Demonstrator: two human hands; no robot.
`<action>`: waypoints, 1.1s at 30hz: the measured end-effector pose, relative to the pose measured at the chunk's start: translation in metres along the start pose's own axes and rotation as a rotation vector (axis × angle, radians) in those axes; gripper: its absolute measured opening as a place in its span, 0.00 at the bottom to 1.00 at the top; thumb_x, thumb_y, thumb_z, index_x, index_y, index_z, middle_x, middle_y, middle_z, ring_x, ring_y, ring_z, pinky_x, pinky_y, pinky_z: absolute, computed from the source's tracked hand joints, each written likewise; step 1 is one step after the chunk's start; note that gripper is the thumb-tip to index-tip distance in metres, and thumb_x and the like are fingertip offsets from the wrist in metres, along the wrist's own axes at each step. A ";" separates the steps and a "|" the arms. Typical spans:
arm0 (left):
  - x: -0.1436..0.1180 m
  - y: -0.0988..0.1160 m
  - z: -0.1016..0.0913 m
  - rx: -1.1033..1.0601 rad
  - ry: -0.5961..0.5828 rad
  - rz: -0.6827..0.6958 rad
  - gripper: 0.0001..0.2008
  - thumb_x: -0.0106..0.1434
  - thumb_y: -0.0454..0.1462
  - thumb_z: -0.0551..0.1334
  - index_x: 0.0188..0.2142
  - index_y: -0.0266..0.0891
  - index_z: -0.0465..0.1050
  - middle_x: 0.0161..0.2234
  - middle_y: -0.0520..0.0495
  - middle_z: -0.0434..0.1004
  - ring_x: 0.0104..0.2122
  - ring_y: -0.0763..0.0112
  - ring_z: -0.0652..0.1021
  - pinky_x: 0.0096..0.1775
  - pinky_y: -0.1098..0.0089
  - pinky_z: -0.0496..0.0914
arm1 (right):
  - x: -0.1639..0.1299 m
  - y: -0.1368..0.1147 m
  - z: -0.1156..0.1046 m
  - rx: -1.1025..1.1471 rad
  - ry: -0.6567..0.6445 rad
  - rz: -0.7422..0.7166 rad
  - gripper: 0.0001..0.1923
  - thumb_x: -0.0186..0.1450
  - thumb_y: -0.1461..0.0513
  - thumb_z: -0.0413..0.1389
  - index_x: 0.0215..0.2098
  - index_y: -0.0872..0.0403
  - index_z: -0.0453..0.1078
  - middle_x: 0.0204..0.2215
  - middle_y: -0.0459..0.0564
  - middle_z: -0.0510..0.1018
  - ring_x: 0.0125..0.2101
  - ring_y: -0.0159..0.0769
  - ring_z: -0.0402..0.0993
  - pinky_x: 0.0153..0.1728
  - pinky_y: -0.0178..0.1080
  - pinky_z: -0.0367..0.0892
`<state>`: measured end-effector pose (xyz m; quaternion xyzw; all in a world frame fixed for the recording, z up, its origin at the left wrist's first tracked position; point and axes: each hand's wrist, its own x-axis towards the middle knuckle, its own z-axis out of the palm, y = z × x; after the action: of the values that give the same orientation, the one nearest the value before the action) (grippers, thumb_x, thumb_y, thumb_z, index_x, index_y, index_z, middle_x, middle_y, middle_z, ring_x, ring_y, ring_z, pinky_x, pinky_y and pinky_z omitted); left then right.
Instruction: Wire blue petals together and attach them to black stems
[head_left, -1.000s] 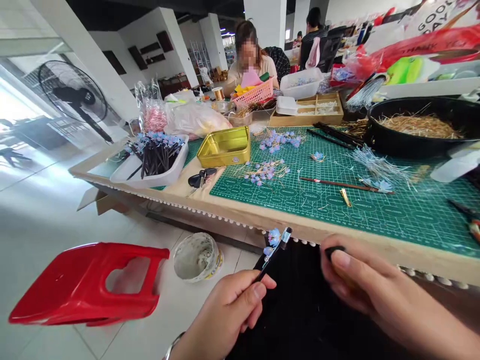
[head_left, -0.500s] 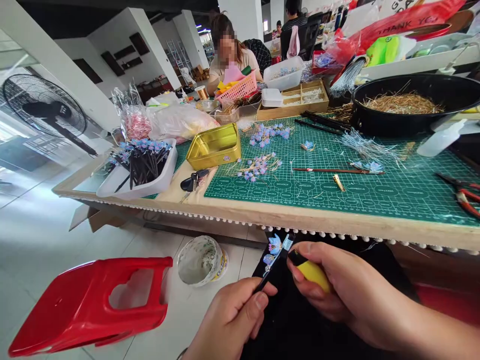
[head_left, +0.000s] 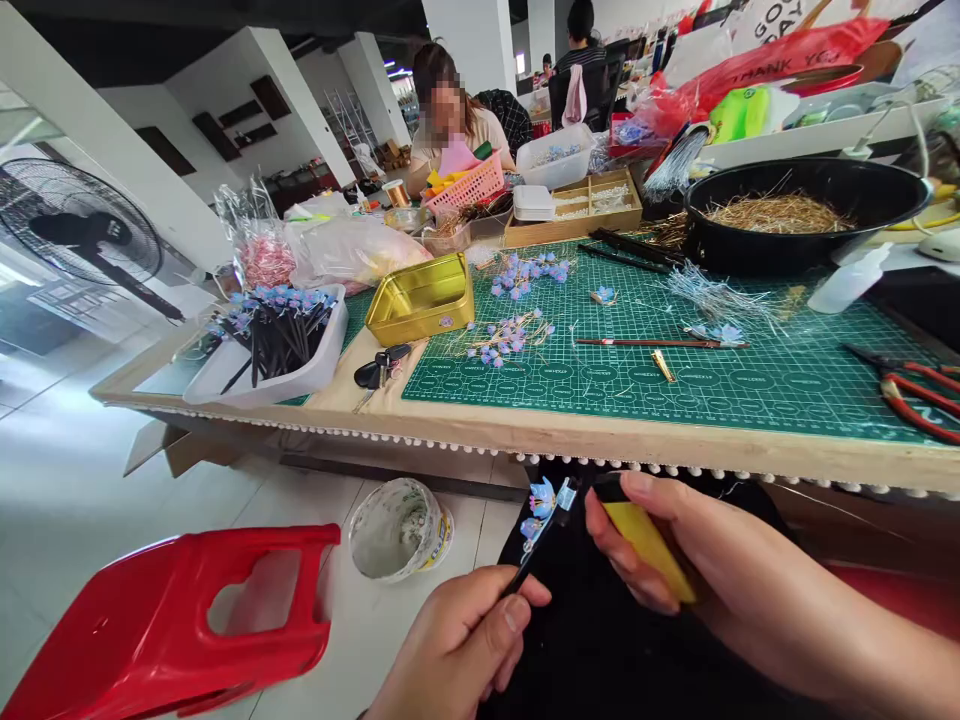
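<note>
My left hand (head_left: pixel 476 630) pinches the dark shaft of a hair stick (head_left: pixel 523 572) between thumb and fingers. The stick tilts up to the right. Blue-violet flowers (head_left: pixel 541 500) and a small pale blue piece are on its upper end. To the right, my right hand (head_left: pixel 675 540) is wrapped round a yellow lighter (head_left: pixel 645 550) with a black top. The lighter's top is beside the stick's tip, with a small gap between them; no flame shows. Both hands are over my dark-clothed lap, in front of the table edge.
On the green cutting mat (head_left: pixel 480 385) are flower sprigs (head_left: pixel 510 335), a brown stick (head_left: pixel 645 343), a gold clip (head_left: pixel 663 366) and red-handled pliers (head_left: pixel 919 390). A gold tin (head_left: pixel 420 320) and a white tray (head_left: pixel 300 385) of flowered sticks stand left. Below are a bucket (head_left: pixel 397 530) and a red stool (head_left: pixel 172 610).
My right hand has moved slightly right with the lighter, widening the gap to the stick's tip. The left hand keeps its hold. The whole view has shifted a little.
</note>
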<state>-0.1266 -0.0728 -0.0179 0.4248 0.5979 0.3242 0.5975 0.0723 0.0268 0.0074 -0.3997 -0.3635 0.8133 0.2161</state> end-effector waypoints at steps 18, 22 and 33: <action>0.002 -0.007 0.000 -0.091 -0.140 -0.073 0.27 0.63 0.57 0.58 0.41 0.34 0.74 0.16 0.57 0.58 0.17 0.79 0.58 0.21 0.76 0.51 | 0.005 -0.011 -0.012 -0.927 0.178 -0.950 0.08 0.64 0.69 0.53 0.37 0.51 0.71 0.30 0.44 0.77 0.32 0.32 0.73 0.33 0.33 0.65; 0.002 -0.008 0.000 -0.110 -0.162 -0.082 0.26 0.64 0.56 0.58 0.40 0.34 0.75 0.16 0.57 0.58 0.17 0.80 0.58 0.20 0.76 0.51 | 0.005 -0.004 -0.019 -1.285 0.236 -1.291 0.17 0.55 0.75 0.49 0.39 0.55 0.66 0.29 0.49 0.75 0.27 0.35 0.70 0.26 0.35 0.64; -0.002 0.000 -0.003 -0.121 0.200 0.019 0.22 0.65 0.53 0.57 0.37 0.34 0.75 0.15 0.58 0.55 0.17 0.79 0.55 0.22 0.74 0.48 | -0.005 -0.010 -0.013 -1.017 0.231 -0.962 0.06 0.66 0.65 0.50 0.31 0.52 0.65 0.24 0.44 0.72 0.24 0.32 0.67 0.25 0.34 0.63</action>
<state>-0.1297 -0.0741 -0.0168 0.3593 0.6297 0.4062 0.5562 0.0863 0.0355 0.0123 -0.3300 -0.8091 0.3095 0.3751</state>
